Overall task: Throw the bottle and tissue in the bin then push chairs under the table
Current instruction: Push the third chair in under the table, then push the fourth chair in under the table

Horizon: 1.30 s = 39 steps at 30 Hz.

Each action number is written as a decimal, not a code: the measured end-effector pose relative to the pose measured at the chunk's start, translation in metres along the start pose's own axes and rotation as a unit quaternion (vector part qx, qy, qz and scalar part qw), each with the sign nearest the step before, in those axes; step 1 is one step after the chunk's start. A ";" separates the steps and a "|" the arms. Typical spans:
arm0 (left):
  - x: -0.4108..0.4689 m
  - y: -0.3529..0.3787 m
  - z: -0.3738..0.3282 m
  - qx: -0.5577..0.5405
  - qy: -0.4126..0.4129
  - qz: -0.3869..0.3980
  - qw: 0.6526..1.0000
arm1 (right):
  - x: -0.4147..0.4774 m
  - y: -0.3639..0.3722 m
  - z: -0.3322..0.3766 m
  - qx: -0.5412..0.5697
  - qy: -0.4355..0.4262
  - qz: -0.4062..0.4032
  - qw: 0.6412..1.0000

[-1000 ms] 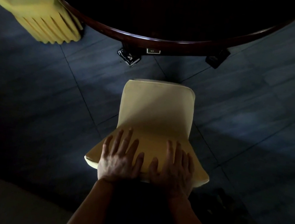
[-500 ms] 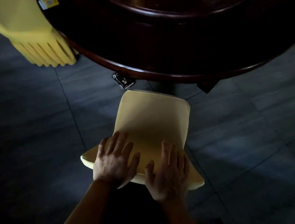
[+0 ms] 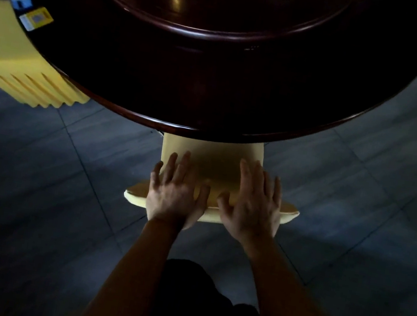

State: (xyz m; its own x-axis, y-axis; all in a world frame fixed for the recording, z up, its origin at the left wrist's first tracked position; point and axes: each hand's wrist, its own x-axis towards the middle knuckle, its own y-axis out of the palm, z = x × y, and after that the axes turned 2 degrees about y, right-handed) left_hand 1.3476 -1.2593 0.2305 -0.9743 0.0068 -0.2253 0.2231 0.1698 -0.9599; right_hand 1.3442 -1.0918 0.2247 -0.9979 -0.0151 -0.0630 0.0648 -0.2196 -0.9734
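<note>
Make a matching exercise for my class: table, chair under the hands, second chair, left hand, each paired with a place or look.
1 table
2 chair under the hands
3 second chair
4 left hand

a fingers spread on yellow chair
b far left, ribbed edge
c dark, round, glossy
d front edge beneath the table rim

Pairs: 1-c, 2-d, 3-b, 4-a

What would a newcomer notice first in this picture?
First, the left hand and the right hand, which press flat with spread fingers on the back of a pale yellow chair at the centre. Its seat front lies under the rim of the dark round wooden table that fills the top of the view. A second yellow chair stands at the table's left edge.
</note>
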 end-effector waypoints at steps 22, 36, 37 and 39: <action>0.136 -0.016 -0.062 -0.064 -0.063 -0.082 0.993 | 0.157 -0.017 -0.050 -0.006 -0.062 -0.025 0.998; 0.074 -0.019 0.003 -0.084 -0.158 -0.075 0.981 | 0.161 -0.025 0.007 0.061 -0.068 0.072 0.993; 0.066 -0.020 0.014 -0.087 -0.176 -0.082 0.977 | 0.158 -0.023 0.020 0.068 -0.076 0.071 0.992; 0.042 -0.024 0.039 -0.085 -0.211 -0.107 0.968 | 0.146 -0.018 0.051 0.070 -0.109 0.054 0.990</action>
State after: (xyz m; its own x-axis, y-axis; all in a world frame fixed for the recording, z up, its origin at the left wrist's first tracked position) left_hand 1.3023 -1.3018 0.2377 -0.8898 -0.4436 -0.1069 -0.0259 0.2830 -0.9588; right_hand 1.1972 -1.1403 0.2442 -0.9622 -0.2532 -0.1004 0.1854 -0.3387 -0.9224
